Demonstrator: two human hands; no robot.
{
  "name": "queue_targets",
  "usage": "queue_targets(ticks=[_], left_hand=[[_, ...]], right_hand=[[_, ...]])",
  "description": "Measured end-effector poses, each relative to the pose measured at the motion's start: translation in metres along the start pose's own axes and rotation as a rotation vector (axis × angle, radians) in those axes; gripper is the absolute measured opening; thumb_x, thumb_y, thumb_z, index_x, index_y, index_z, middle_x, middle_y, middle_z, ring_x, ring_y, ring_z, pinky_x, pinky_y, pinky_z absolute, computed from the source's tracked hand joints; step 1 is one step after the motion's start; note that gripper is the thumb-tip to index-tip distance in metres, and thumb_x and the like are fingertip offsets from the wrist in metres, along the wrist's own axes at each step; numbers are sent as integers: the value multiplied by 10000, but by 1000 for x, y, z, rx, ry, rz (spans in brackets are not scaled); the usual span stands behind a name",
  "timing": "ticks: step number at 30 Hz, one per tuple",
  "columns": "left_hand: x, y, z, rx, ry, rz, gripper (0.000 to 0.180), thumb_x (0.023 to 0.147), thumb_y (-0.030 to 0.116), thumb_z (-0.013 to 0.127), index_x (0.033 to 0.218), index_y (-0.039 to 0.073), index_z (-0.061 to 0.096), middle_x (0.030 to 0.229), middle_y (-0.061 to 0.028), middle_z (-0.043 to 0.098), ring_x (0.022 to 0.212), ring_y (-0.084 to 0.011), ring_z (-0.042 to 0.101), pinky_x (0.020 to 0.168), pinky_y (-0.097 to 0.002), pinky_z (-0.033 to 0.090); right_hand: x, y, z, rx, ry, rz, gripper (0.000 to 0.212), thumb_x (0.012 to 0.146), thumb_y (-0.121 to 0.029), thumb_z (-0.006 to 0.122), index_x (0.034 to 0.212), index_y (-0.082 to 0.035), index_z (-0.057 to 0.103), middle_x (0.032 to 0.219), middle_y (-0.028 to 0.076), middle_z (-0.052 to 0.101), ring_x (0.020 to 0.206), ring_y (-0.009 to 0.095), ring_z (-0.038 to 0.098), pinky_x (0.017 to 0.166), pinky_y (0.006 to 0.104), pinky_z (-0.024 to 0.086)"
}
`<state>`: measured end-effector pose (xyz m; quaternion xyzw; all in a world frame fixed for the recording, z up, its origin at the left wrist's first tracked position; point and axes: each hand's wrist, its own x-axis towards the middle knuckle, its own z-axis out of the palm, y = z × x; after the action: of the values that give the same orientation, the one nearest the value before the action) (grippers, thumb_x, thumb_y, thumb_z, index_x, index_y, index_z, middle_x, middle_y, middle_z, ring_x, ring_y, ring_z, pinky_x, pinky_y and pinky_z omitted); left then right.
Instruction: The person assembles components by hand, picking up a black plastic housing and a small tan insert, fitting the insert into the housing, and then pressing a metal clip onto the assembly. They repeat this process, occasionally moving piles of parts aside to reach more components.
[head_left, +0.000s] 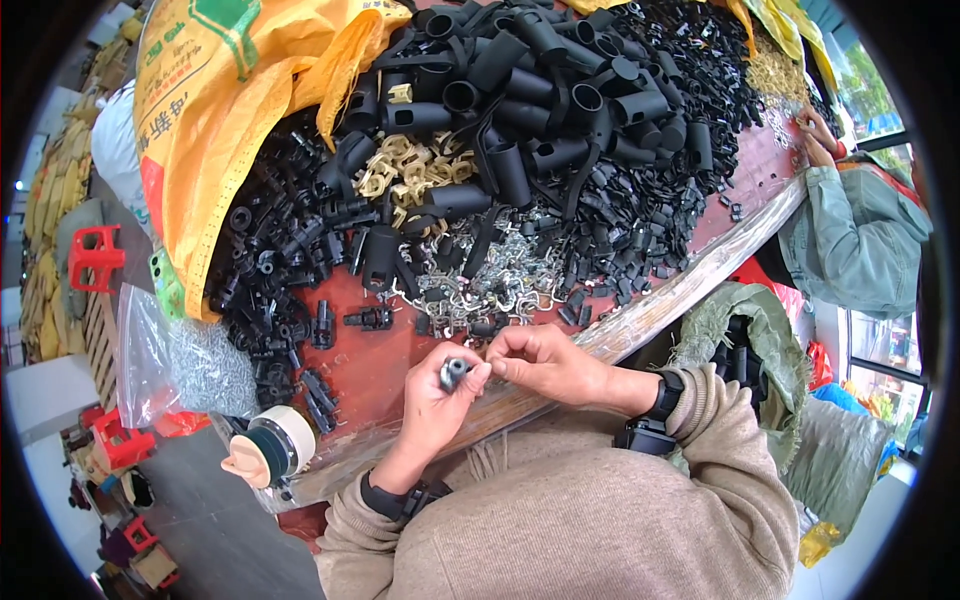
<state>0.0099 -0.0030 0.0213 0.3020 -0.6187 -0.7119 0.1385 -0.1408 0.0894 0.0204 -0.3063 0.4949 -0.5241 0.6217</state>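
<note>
My left hand [428, 400] is closed around a small black cylindrical part [455, 371], its round hollow end facing up. Close beside it, my right hand [548, 368] pinches thumb and forefinger together at the held part's side; whatever is between these fingertips is too small to make out. Just beyond my hands lies a heap of small silvery metal clips [505, 275]. Black plastic fittings [285, 240] are piled to the left, and a few lie apart, such as one black fitting [370, 318] on the red tabletop [385, 345].
Large black tubes [510, 170] and beige plastic pieces [415, 168] are heaped farther back. An orange woven sack [215, 130] slumps at left, above a clear bag of metal bits [205, 370]. A cream lidded container [275, 445] stands near left. Another person [850, 220] works at right.
</note>
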Motion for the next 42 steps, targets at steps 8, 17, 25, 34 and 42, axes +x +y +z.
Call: queue_targets(ticks=[8, 17, 25, 34, 42], left_hand=[[7, -2, -2, -808, -205, -331, 373, 878, 231, 466, 1169, 3, 411, 935, -59, 552, 774, -125, 538, 619, -239, 458], [6, -12, -3, -652, -216, -377, 409, 890, 238, 448, 1216, -3, 396, 1061, -66, 536, 904, -129, 535, 693, -250, 466], [3, -15, 1, -556, -239, -313, 395, 891, 197, 449, 1213, -27, 397, 1097, -61, 509, 959, -108, 504, 781, -260, 454], [6, -11, 2, -498, -312, -270, 389, 877, 166, 478, 1201, -38, 405, 1088, -58, 506, 955, -103, 499, 807, -249, 447], [6, -16, 1, -546, -315, -310, 370, 867, 164, 498, 1164, -45, 433, 1071, -47, 513, 952, -102, 502, 814, -252, 450]], right_hand=[[-3, -12, -14, -660, 74, -337, 107, 770, -80, 578, 811, 2, 522, 707, 78, 512, 651, 189, 526, 570, 275, 425], [2, -12, -1, -1022, 71, -624, 125, 676, -32, 606, 757, -30, 511, 678, 77, 459, 556, 233, 513, 466, 319, 419], [4, -13, -2, -1148, 7, -599, 149, 637, -52, 613, 684, -48, 472, 642, 65, 441, 497, 229, 498, 433, 339, 411], [3, -16, -2, -1152, -42, -422, 114, 648, -31, 615, 705, -40, 517, 664, 78, 468, 549, 250, 512, 469, 335, 408], [5, -16, -4, -1053, -43, -396, 99, 652, -19, 604, 711, -27, 526, 672, 80, 478, 560, 259, 522, 474, 338, 416]])
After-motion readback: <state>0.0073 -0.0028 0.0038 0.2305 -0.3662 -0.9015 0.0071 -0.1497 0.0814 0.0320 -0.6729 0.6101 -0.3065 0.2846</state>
